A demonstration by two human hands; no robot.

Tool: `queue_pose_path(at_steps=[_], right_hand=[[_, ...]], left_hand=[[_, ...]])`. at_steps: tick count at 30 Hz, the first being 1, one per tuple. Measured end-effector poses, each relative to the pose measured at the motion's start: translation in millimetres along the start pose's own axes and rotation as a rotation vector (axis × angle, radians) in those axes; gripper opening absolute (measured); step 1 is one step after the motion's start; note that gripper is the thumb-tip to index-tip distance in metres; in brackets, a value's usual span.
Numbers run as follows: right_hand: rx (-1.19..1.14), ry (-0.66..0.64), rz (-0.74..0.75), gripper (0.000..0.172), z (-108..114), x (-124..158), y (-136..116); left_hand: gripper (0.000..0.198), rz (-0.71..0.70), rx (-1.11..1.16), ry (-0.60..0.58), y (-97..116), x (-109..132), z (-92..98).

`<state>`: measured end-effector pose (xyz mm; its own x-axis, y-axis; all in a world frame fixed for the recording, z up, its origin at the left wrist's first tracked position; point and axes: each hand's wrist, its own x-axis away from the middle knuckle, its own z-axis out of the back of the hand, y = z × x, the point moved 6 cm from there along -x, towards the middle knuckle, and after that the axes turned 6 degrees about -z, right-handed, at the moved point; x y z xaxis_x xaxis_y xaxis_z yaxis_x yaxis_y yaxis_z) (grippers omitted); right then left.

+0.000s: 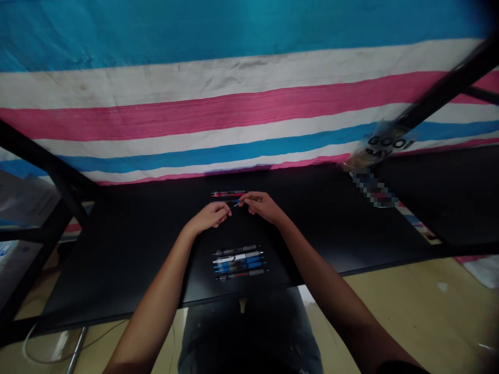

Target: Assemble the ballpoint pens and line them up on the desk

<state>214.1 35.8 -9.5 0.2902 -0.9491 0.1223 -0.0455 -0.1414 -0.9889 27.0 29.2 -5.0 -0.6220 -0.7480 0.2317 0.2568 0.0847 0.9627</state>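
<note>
My left hand (208, 217) and my right hand (262, 205) meet above the far part of the black table (117, 270). Their fingertips pinch a thin, blue-tipped pen refill (236, 204) from either side, and the fingers hide most of it. Just beyond the hands lies a red and dark pen (228, 194), with a blue piece (233, 200) close by. Nearer me, below the hands, several retractable pens (237, 262) lie side by side in a tight row. They are grey, white, blue and black, and neither hand touches them.
A pink, white and blue striped tarpaulin (234, 114) hangs beyond the table. Black metal frame bars (448, 85) cross the upper right, with a clear printed bag (384, 143) on one. My dark-trousered legs (249, 332) show below the table edge, above a beige floor (409, 311).
</note>
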Motion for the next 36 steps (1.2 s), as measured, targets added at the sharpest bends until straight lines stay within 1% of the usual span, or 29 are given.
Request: queue_pose_path(at_steps=[6, 13, 17, 19, 23, 26, 36], right_hand=[[0.043, 0.014, -0.026, 0.031, -1.0, -1.5, 0.5], [0.022, 0.015, -0.034, 0.032, -1.1, -0.9, -1.0], [0.034, 0.020, -0.036, 0.031, -1.5, 0.0, -2.2], [0.031, 0.013, -0.037, 0.031, -2.3, 0.5, -3.2], [-0.041, -0.013, -0.043, 0.031, -2.6, 0.8, -3.4], [-0.071, -0.022, -0.026, 0.030, -1.3, 1.5, -4.0], [-0.136, -0.035, 0.023, 0.025, -2.5, 4.0, -7.7]], left_hand=[[0.030, -0.016, -0.054, 0.007, 0.7, 0.1, -0.6], [0.029, -0.034, -0.073, 0.007, 0.5, -0.6, 0.0], [0.027, -0.054, -0.111, 0.010, 7.4, 1.1, -1.9], [0.026, -0.098, -0.196, 0.034, 14.6, 2.7, -2.4], [0.022, -0.248, -0.492, 0.155, 32.9, 6.8, -0.4], [0.020, -0.266, -0.599, 0.174, 37.2, 8.3, -1.4], [0.022, -0.249, -0.583, 0.176, 34.4, 8.1, 0.9]])
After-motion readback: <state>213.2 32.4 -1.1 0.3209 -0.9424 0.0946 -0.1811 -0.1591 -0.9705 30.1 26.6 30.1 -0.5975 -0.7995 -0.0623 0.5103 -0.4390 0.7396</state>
